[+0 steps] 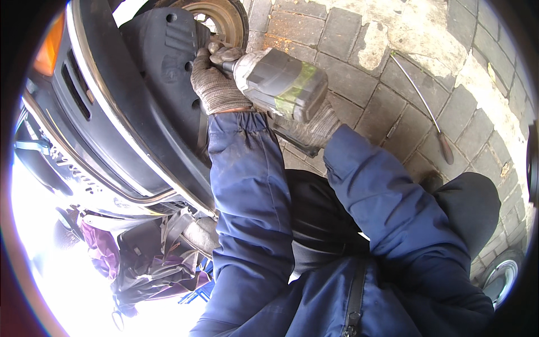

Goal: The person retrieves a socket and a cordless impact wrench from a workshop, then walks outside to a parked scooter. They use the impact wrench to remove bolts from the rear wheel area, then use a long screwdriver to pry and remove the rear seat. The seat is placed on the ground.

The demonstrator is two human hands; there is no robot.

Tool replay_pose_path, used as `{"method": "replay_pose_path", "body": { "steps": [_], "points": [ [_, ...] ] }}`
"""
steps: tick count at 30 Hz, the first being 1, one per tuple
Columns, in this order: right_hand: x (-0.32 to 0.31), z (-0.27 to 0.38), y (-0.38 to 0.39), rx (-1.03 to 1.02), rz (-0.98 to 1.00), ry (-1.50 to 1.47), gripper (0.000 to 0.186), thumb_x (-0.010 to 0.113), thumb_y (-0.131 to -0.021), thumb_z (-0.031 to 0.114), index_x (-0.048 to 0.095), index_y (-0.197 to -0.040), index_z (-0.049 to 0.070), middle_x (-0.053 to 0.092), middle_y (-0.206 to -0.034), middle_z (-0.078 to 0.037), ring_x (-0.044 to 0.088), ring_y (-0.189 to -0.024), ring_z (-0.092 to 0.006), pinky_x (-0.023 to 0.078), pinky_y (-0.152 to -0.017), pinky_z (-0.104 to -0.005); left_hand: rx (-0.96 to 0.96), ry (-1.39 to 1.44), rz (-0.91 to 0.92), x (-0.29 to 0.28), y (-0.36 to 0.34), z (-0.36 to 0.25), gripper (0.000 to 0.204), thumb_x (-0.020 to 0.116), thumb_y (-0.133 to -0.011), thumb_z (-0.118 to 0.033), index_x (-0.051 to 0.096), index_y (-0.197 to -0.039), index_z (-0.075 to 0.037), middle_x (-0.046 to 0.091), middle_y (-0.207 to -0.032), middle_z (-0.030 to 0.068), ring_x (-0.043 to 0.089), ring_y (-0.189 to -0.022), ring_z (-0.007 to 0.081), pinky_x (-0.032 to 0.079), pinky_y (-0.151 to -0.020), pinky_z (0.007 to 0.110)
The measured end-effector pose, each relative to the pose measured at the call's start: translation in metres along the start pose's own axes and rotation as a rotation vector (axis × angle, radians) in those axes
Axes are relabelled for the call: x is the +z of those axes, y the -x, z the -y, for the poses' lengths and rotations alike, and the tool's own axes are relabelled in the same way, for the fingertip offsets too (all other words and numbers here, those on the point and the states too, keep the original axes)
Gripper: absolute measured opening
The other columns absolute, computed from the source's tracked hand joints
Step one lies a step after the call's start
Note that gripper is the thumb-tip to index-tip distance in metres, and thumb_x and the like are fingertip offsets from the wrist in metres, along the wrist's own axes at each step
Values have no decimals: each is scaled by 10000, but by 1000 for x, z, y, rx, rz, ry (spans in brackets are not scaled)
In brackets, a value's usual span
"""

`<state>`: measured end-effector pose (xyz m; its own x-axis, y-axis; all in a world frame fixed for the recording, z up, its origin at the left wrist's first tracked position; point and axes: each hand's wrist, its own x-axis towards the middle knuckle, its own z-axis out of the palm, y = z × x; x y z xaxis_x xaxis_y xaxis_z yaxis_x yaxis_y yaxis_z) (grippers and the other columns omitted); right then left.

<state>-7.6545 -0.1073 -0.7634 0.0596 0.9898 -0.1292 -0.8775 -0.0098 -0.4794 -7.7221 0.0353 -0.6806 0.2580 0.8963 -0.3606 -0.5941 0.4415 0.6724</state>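
My right hand (324, 124), in a grey knit work glove, grips the handle of a cordless impact driver (283, 81). The driver has a grey-black body with yellow-green tape around its rear, and its nose points left. At that nose my left hand (216, 78), also gloved, has its fingers curled in; the tool's front partly covers them, and what they pinch is hidden. Both hands are beside the dark plastic panel (165, 50) of a scooter, which has several round holes. Just beyond the fingers is a wheel (233, 22) with a tan rim.
A long screwdriver (443, 147) with a brown handle lies on the grey paving bricks (387, 115) to the right. The scooter's chrome trim (106, 106) curves along the left. Dark and purple bags (146, 253) are at lower left. Another wheel (502, 278) shows at lower right.
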Motion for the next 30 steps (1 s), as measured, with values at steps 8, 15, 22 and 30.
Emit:
{"method": "replay_pose_path", "body": {
  "steps": [8, 15, 22, 30],
  "points": [
    [-2, 27, 5, 90, 79, 840, 404, 575, -863, 208, 461, -1228, 76, 530, -1187, -103, 542, -1052, -185, 480, -865, -327, 131, -57, 79, -12, 1, 3, 184, 449, -904, -154, 527, -932, 10, 585, -807, 94, 563, -685, 173, 492, -673, 292],
    [-3, -9, 0, 14, 8, -435, 335, 381, -933, 244, 462, -1222, 95, 525, -1177, -103, 512, -1087, -241, 456, -913, -391, 160, -32, 108, -25, -10, -4, 127, 474, -896, -111, 540, -921, -5, 587, -855, 82, 572, -743, 168, 498, -713, 277],
    [-16, -9, 18, -88, -37, 570, 376, 549, -842, 259, 497, -1160, 66, 560, -1073, -81, 547, -978, -206, 480, -830, -344, 213, 56, -85, -11, -1, 6, 139, 469, -903, -130, 533, -918, -8, 579, -815, 64, 556, -682, 142, 498, -639, 252],
    [-35, -1, 28, 57, -110, 529, 337, 648, -769, 260, 574, -1020, 50, 590, -906, -39, 560, -825, -161, 486, -708, -308, 103, 85, -122, 9, 20, 32, 133, 411, -923, -168, 492, -905, -64, 522, -718, 82, 508, -598, 187, 494, -618, 342]
  ]
}}
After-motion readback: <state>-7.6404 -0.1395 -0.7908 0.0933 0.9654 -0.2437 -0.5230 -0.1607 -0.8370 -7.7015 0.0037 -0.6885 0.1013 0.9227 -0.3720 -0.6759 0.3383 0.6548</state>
